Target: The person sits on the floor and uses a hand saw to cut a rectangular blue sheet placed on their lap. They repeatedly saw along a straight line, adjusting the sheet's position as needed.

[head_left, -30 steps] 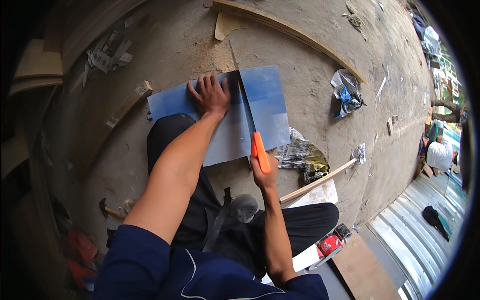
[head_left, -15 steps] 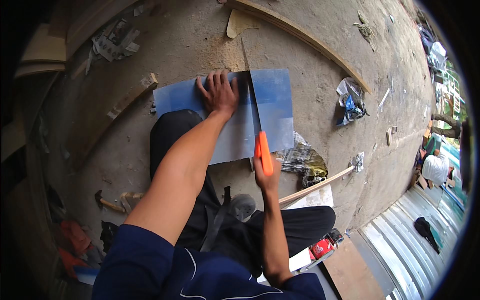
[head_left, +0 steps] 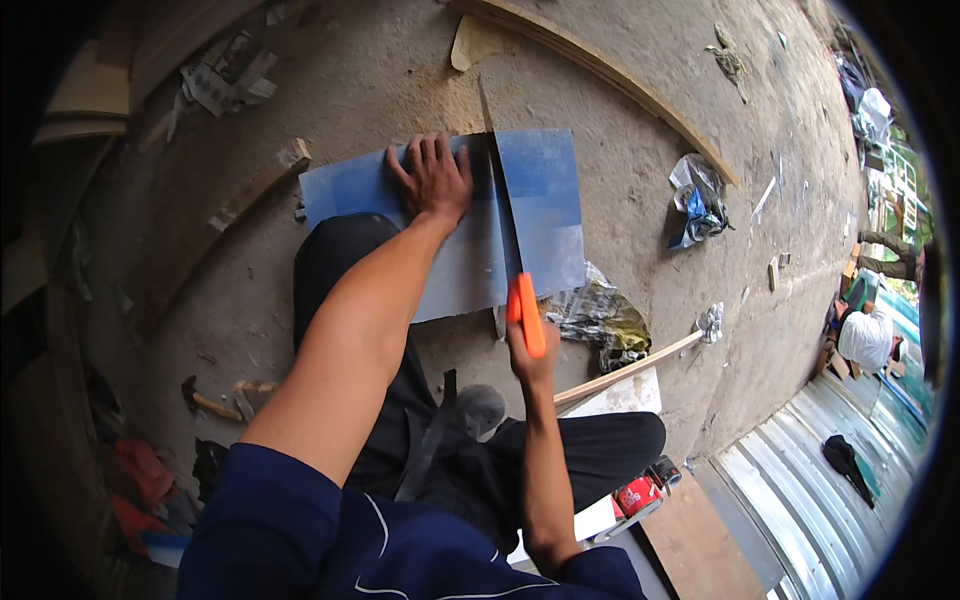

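Lying flat on the concrete floor, far of the person's knee, the blue sheet is pressed under the spread, flat left hand, while the right hand grips the orange knife at its near edge.

A small red can with a white label band lies on its side on the floor at lower right, beside the seated person's leg. A crumpled blue-and-clear plastic bag rests on the concrete at upper right, and a crushed silvery-yellow foil wrapper lies just beside the blue sheet's right edge.
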Demonstrator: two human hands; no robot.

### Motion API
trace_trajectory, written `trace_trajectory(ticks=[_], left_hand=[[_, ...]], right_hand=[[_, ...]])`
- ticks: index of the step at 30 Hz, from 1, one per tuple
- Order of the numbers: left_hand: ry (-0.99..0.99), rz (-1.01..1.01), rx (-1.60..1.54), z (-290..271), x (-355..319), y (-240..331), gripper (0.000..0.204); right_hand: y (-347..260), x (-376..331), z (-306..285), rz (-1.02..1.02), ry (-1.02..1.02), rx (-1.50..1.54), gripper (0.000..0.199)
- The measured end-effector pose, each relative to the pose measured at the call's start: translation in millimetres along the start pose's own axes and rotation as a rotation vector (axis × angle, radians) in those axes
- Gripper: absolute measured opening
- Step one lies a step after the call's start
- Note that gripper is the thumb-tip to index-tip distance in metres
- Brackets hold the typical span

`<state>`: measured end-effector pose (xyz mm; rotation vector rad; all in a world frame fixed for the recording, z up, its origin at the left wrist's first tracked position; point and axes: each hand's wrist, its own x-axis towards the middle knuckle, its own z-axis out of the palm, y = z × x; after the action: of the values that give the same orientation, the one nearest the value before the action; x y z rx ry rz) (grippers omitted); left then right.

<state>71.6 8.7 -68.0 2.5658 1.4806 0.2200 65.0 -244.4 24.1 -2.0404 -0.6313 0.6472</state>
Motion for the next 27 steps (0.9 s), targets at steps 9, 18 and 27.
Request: trace_trajectory(ticks=[9, 18, 27], left_hand=[[0.017, 0.034, -0.089, 3, -3, 2, 0.038], [0.0, 0.015, -0.094, 0, -1, -1, 0.039], [0.024, 0.036, -0.053, 7, -3, 0, 0.038]], right_hand=[[2, 27, 14, -0.093, -0.007, -0.057, 0.011], [-10, -52, -7, 0.044, -0.022, 0.03, 0.012], [-17, 57, 22, 0.036, 0.006, 0.012, 0.02]])
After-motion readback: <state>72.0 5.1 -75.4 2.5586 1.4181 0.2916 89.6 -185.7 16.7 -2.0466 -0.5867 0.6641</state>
